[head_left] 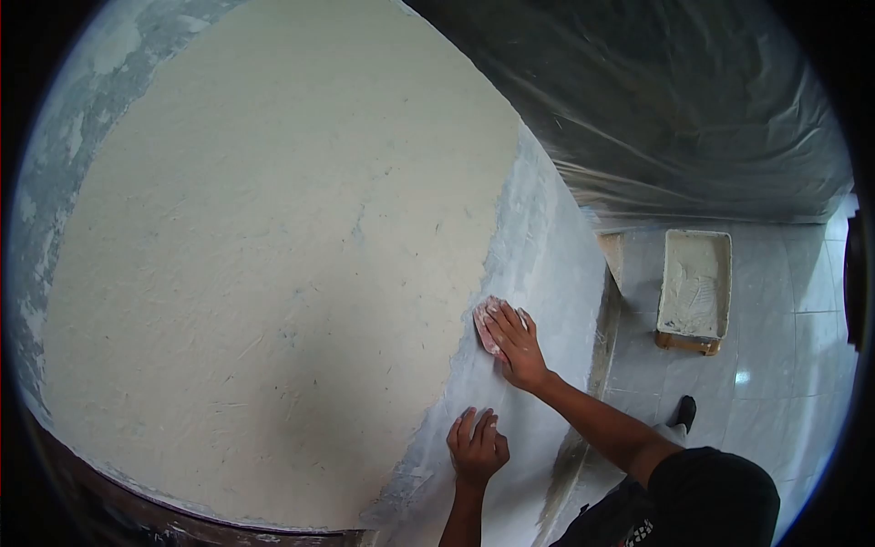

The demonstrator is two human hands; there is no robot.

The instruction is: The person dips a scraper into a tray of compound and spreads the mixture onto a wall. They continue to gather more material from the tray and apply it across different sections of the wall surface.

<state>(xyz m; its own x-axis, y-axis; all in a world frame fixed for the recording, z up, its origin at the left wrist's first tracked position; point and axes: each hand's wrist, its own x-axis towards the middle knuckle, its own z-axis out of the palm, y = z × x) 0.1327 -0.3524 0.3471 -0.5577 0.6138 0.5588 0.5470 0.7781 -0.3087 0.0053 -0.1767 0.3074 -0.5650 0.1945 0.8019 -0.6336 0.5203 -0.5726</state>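
Observation:
My right hand (pixel 518 351) is pressed against the wall, its fingers laid over a pink pad (pixel 486 330) smeared with white. The pad lies flat on the grey, smoother strip of wall (pixel 538 251), right beside the ragged edge of a large cream plaster coat (pixel 273 228). Lower down, my left hand (pixel 477 447) rests its bent, slightly spread fingers on the same grey strip and holds nothing. Small pits and scratches mark the cream coat.
A tray of cream plaster (pixel 695 283) sits on a low wooden stand (pixel 688 343) on the grey tiled floor (pixel 766 365). Plastic sheeting (pixel 656 109) hangs behind it. A dark wooden frame (pixel 182 515) borders the wall's bottom left. My shoe (pixel 686 412) is on the tiles.

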